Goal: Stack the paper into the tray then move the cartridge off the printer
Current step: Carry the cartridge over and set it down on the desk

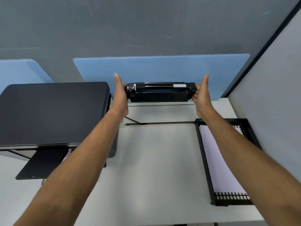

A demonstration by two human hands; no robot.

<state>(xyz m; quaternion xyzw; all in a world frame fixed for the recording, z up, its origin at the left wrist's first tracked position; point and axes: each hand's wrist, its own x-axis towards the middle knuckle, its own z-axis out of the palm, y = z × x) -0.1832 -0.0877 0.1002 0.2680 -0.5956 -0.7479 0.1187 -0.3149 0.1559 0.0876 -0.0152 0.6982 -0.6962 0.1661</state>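
Observation:
A long black toner cartridge (160, 92) with a small white label is held level above the back of the desk, right of the printer (53, 111). My left hand (120, 93) grips its left end and my right hand (201, 93) grips its right end. The black printer sits at the left with a flat closed lid and an output flap sticking out at its front. At the right stands a black mesh tray (206, 162) with pale paper (218, 162) lying flat inside; my right forearm crosses over part of it.
The pale desk top (154, 160) stretches between printer and tray, with a cable slot and a black cable (135, 121) near the back. Blue divider panels (162, 69) stand behind the desk. A grey wall (268, 79) closes off the right side.

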